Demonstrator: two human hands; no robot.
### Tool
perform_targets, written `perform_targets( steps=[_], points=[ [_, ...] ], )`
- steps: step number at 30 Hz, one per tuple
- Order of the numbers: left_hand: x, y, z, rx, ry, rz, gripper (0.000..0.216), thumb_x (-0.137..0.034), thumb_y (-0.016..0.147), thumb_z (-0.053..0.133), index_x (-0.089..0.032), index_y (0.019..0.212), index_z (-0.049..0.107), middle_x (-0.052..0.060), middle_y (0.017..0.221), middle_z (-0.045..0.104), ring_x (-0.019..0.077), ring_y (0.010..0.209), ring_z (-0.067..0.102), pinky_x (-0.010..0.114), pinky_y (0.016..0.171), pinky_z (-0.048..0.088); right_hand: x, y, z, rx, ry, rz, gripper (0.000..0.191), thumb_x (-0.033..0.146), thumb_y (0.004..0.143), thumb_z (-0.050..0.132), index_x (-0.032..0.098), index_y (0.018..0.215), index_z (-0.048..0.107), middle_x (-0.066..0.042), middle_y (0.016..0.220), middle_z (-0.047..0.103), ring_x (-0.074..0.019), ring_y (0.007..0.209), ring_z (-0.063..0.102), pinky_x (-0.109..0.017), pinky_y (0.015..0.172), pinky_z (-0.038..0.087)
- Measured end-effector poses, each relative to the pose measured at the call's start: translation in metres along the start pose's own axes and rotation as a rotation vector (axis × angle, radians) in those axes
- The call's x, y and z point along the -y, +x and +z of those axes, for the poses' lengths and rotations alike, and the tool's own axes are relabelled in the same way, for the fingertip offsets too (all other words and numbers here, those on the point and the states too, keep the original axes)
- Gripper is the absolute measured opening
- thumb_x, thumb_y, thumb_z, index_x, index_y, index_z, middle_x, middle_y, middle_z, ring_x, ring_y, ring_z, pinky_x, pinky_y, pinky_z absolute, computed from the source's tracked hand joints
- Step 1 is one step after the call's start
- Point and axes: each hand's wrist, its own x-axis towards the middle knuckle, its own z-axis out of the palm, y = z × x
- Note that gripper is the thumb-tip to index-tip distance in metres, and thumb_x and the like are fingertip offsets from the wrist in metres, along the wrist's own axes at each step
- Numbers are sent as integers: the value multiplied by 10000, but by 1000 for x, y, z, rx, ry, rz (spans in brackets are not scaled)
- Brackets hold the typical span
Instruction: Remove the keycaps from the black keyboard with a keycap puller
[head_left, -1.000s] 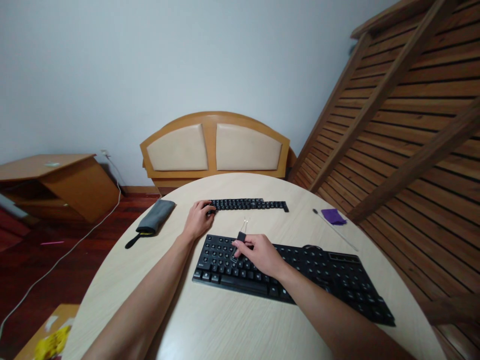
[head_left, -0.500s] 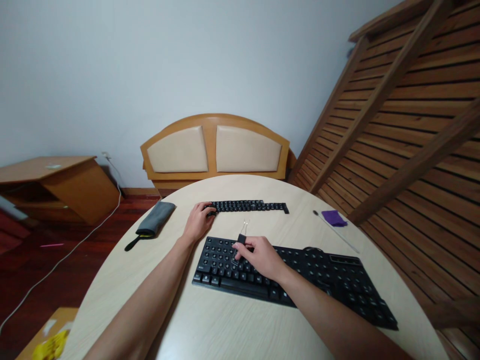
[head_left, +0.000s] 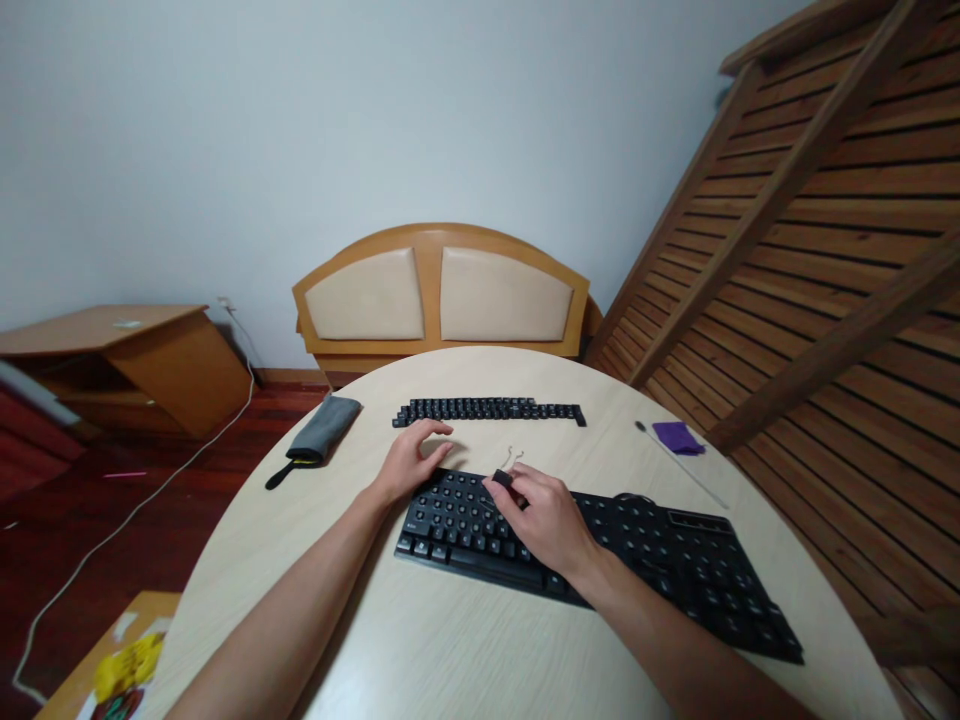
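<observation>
A black keyboard point(head_left: 660, 560) lies on the round pale table point(head_left: 465, 650) in front of me. My right hand point(head_left: 547, 515) rests over its left half, fingers pinched on a small black keycap puller point(head_left: 504, 476) whose wire prongs point away from me. My left hand point(head_left: 411, 462) lies at the keyboard's far left corner, fingers loosely stretched, holding nothing. A row of loose black keycaps point(head_left: 487, 411) stretches across the table beyond both hands.
A grey pouch point(head_left: 319, 438) with a black strap lies at the table's left. A purple cloth point(head_left: 677, 436) and a thin stick point(head_left: 679, 463) lie at the right. Behind stand a wooden headboard point(head_left: 439, 295), a slatted bed frame point(head_left: 825, 230) and a low cabinet point(head_left: 127, 360).
My left hand has come back from the left end of the keycap row to the keyboard's corner. My right hand has tilted the puller lower and shifted slightly right.
</observation>
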Motion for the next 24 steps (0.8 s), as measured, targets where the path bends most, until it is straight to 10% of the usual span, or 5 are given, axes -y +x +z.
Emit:
perform_targets(
  steps=[24],
  points=[
    [-4,-5,4,285,-66,-120,269,-342,868,623,-211,1097,673,15,847,761,146,642,667,257,621,531,-8,-10,8,99,125,194,451,514,961,479,186,684,616,-47,680,652,-177,638,581,-267,598,427]
  ],
)
